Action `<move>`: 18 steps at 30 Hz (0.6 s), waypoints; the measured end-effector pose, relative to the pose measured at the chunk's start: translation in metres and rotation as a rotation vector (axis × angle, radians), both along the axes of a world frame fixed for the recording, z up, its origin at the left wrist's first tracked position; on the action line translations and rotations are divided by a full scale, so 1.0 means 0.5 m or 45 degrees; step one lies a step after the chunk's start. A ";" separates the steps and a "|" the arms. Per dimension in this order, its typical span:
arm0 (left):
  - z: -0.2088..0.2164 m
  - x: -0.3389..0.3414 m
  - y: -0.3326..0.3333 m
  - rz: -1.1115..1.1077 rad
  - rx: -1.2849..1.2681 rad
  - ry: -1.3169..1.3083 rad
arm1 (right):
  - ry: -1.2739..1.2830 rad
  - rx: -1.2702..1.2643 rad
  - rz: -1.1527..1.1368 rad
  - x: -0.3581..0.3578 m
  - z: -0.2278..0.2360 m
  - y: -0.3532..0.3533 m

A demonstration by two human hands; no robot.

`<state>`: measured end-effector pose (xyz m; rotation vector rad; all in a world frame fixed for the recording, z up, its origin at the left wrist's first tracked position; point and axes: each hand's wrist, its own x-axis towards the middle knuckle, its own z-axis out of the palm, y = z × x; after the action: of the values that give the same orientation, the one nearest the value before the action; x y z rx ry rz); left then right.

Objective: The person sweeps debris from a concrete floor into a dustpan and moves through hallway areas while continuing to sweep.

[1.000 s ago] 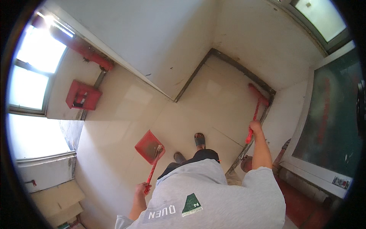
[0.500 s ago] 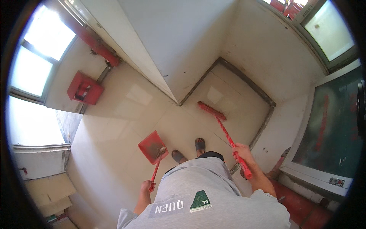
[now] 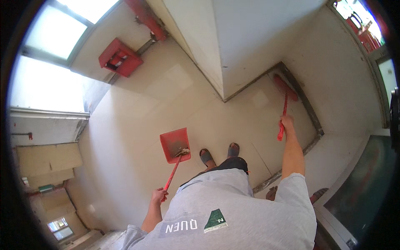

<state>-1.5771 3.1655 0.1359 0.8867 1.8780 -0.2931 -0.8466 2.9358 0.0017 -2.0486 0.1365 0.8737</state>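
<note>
My left hand (image 3: 158,196) is wrapped round the handle of a red dustpan (image 3: 170,138). The pan rests on the tiled floor to the left of my feet, with some greyish debris near its handle end. Stretched forward and right, my right hand (image 3: 286,122) grips the red handle of a broom (image 3: 285,88). The broom's red head is against the floor close to the dark skirting in the far right corner. My fingers are closed on both handles.
A wall corner (image 3: 223,98) juts in ahead. Red box (image 3: 121,57) with red cylinders stands against the far left wall. Dark skirting (image 3: 310,114) edges the floor at right, beside a dark glass panel (image 3: 361,183). My sandalled feet (image 3: 233,149) stand in the middle.
My right hand has reached forward and right, carrying the broom head from beside the wall corner into the far corner. My left hand still holds the dustpan. The view has shifted.
</note>
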 end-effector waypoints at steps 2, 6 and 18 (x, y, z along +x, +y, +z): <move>0.025 0.030 -0.009 -0.001 0.043 0.047 | 0.006 -0.092 0.028 -0.024 -0.017 0.032; -0.002 0.012 -0.044 0.056 0.033 0.043 | -0.099 -0.247 0.339 -0.203 0.005 0.010; -0.096 -0.031 -0.005 0.029 -0.044 -0.044 | 0.191 -0.364 0.820 -0.521 0.334 -0.186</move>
<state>-1.5924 3.1630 0.0880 0.8411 1.8444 -0.2936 -1.1072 2.8430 0.1689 -2.3292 -0.3590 1.4698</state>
